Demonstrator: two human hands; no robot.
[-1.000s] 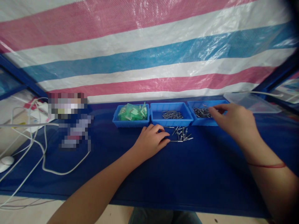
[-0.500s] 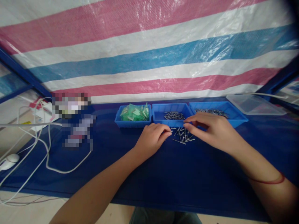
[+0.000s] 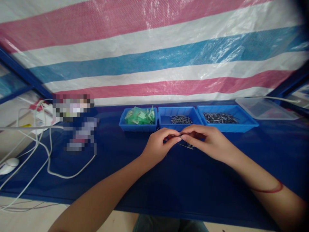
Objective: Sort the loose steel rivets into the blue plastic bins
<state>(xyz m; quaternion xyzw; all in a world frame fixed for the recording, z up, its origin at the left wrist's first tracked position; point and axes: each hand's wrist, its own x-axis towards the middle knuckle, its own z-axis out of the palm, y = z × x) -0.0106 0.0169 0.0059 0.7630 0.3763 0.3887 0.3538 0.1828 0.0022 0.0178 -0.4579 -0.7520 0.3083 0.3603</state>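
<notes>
My left hand (image 3: pixel 158 144) and my right hand (image 3: pixel 209 141) meet fingertip to fingertip in front of the middle blue bin (image 3: pixel 164 120). Each hand is closed in a pinch; what lies between the fingertips is too small to make out. Behind and below the fingers, a few thin metal rivets (image 3: pixel 189 146) show on the blue table, the rest of that pile being hidden. Metal rivets (image 3: pixel 181 120) lie in the middle bin. More metal pieces (image 3: pixel 219 118) fill part of the right blue bin (image 3: pixel 246 124).
Green plastic packets (image 3: pixel 140 116) sit in the left blue bin (image 3: pixel 126 127). A clear lid (image 3: pixel 265 109) lies at the back right. White cables (image 3: pixel 49 154) and a white mouse (image 3: pixel 9 165) are at the left. A striped sheet (image 3: pixel 154 61) hangs behind the table.
My right hand has moved left from beside the right bin to meet my left fingertips. It now covers much of the loose pile and uncovers the right bin's contents.
</notes>
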